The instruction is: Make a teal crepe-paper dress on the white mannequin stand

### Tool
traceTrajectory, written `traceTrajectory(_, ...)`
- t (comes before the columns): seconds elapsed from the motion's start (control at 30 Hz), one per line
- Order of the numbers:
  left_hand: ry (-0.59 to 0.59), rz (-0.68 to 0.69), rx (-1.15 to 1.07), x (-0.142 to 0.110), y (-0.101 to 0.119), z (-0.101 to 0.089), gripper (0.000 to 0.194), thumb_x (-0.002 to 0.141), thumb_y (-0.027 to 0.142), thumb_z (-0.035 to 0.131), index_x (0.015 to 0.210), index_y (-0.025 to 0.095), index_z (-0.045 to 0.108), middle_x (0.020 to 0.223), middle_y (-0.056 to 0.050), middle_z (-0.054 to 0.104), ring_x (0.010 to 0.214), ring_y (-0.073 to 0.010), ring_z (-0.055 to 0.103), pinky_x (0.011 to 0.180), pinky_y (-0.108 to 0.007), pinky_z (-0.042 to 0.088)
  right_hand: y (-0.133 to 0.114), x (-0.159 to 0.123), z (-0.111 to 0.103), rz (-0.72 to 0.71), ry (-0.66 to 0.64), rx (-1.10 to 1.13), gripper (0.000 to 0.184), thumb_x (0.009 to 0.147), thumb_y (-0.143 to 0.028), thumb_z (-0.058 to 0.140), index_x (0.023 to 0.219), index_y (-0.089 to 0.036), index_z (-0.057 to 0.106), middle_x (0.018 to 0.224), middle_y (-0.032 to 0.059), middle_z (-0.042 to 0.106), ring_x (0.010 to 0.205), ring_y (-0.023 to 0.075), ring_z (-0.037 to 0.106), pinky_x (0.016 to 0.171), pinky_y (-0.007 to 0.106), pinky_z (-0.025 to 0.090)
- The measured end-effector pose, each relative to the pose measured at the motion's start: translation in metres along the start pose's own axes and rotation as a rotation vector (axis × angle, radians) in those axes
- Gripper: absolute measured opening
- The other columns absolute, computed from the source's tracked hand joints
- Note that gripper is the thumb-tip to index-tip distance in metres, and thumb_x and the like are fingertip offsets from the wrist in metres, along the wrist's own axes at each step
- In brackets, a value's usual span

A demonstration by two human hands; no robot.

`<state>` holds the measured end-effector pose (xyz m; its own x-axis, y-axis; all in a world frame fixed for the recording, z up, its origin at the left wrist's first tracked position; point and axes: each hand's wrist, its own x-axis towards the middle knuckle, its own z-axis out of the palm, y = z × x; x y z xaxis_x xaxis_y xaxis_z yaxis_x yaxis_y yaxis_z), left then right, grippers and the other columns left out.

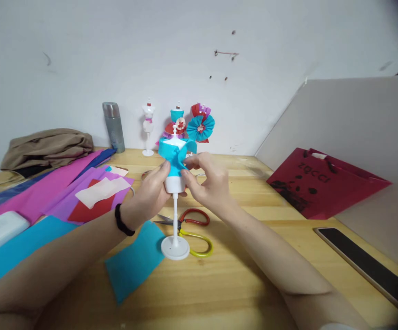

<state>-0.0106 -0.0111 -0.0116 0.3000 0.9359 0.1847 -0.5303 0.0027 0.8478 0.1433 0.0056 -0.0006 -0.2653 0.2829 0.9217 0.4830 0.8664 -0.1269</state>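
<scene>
A small white doll mannequin (pixel 175 215) stands on a round base on the wooden table, its torso wrapped in turquoise crepe paper (pixel 173 153). My left hand (pixel 149 191) grips the torso from the left, fingers curled round it. My right hand (pixel 206 181) pinches the turquoise paper at the front right of the torso. A black band circles my left wrist.
Scissors (pixel 192 229) with red and yellow handles lie behind the base. A turquoise paper piece (pixel 135 261) lies in front left. Pink, purple and blue sheets (pixel 47 192) spread at the left. Two dressed mannequins, a paper rosette and a flask (pixel 113 127) stand by the wall. A red bag (pixel 318 181) and a phone (pixel 367 266) sit at the right.
</scene>
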Motion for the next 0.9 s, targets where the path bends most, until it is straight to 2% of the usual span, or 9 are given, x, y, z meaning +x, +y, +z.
traceTrajectory(0.1, 0.006, 0.012, -0.017, -0.0001, -0.001, 0.0007, 0.032, 0.102, 0.044, 0.052, 0.112, 0.016, 0.066, 0.109, -0.01, 0.073, 0.11, -0.0274, 0.068, 0.087, -0.038, 0.057, 0.0007, -0.0011, 0.0029, -0.064, 0.022, -0.031, 0.013, 0.093, -0.011, 0.053, 0.089, -0.021, 0.061, 0.077, 0.0027, 0.064, 0.07, 0.0172, 0.059, 0.066, 0.032, 0.047)
traceTrajectory(0.4, 0.024, 0.057, -0.065, -0.0008, -0.0032, 0.0067, 0.028, 0.104, 0.037, 0.051, 0.117, 0.017, 0.065, 0.106, -0.008, 0.073, 0.111, -0.0227, 0.067, 0.089, -0.033, 0.056, 0.0043, -0.0037, 0.0062, -0.176, 0.012, -0.013, 0.023, 0.091, -0.006, 0.053, 0.1, -0.021, 0.068, 0.082, 0.0045, 0.063, 0.079, 0.0199, 0.061, 0.069, 0.034, 0.049)
traceTrajectory(0.63, 0.015, 0.061, -0.047, -0.0014, -0.0022, 0.006, 0.023, 0.103, 0.035, 0.054, 0.109, 0.017, 0.066, 0.105, -0.007, 0.071, 0.109, -0.0208, 0.066, 0.089, -0.031, 0.055, 0.0024, -0.0026, 0.0041, -0.223, -0.021, -0.106, 0.02, 0.091, -0.005, 0.053, 0.097, -0.018, 0.067, 0.077, 0.0041, 0.062, 0.069, 0.0173, 0.055, 0.062, 0.032, 0.045)
traceTrajectory(0.9, -0.004, 0.084, -0.008, -0.0011, -0.0055, 0.0039, 0.02, 0.097, 0.038, 0.062, 0.096, 0.018, 0.065, 0.099, -0.004, 0.07, 0.105, -0.0195, 0.065, 0.085, -0.028, 0.054, 0.0001, -0.0022, 0.0008, -0.199, -0.112, -0.176, 0.019, 0.092, -0.01, 0.051, 0.09, -0.018, 0.068, 0.081, 0.007, 0.064, 0.074, 0.0193, 0.056, 0.064, 0.033, 0.045)
